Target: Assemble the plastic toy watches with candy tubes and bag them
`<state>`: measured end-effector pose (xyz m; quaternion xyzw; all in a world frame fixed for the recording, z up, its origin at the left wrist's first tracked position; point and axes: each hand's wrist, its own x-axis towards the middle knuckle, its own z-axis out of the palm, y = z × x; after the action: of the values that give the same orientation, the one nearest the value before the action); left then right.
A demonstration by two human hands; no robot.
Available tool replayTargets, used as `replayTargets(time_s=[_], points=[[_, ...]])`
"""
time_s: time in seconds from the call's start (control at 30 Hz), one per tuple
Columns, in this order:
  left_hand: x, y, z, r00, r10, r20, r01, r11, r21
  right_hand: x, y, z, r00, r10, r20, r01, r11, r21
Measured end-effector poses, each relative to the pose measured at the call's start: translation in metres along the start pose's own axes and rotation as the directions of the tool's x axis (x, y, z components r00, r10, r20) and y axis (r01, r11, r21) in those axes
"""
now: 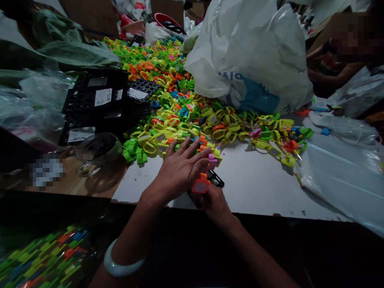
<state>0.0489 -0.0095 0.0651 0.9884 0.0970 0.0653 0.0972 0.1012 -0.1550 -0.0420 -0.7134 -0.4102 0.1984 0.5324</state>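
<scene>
My left hand (180,168) reaches over the white board with its fingers spread, palm down, on a row of brightly coloured plastic toy watches. An orange toy watch (201,185) and a pink one (212,161) show beside its thumb. Below them, my right hand (214,202) is closed round the near end of a black plastic tray (216,179); the watches seem to sit on this tray, most of which is hidden by my hands. Just beyond my left fingertips lies a large heap of yellow, green and orange toy watches (168,132).
Black trays with white labels (103,97) are stacked at the left, behind a glass bowl (99,149). A big white plastic bag (249,52) stands on the heap. Clear plastic bags (339,172) lie at the right, where another person's arm (333,78) shows.
</scene>
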Motion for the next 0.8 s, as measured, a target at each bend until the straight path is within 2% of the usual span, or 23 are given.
replayTargets(time_s=[0.17,0.33,0.5,0.63,0.7,0.73,0.8], points=[[0.001,0.0,-0.001,1.0,-0.005,0.005,0.005,1.0,-0.014,-0.004,0.009,0.001,0.998,0.06,-0.034,-0.061,0.998,-0.01],[0.001,-0.002,0.001,1.0,-0.003,0.015,0.004,1.0,-0.03,-0.009,0.007,0.008,0.994,-0.075,-0.081,0.066,0.992,-0.108],[0.0,-0.003,0.0,1.0,0.006,0.026,-0.005,0.999,-0.04,-0.001,0.006,0.019,0.993,-0.118,-0.026,0.106,0.955,-0.276],[0.001,0.001,0.0,1.0,0.016,-0.012,-0.015,0.999,0.05,-0.001,0.0,0.022,0.992,-0.124,-0.018,0.118,0.972,-0.204],[0.002,0.002,0.002,0.998,0.027,-0.052,-0.021,0.993,0.113,-0.001,-0.001,0.011,0.991,-0.132,-0.025,0.128,0.983,-0.131],[0.003,0.001,0.003,0.997,0.038,-0.07,-0.028,0.99,0.138,0.001,0.001,-0.001,0.99,-0.13,-0.053,0.124,0.986,-0.113],[0.005,-0.002,0.006,0.994,0.066,-0.088,-0.05,0.983,0.175,0.007,0.013,-0.041,0.969,-0.103,-0.226,0.066,0.984,-0.167]])
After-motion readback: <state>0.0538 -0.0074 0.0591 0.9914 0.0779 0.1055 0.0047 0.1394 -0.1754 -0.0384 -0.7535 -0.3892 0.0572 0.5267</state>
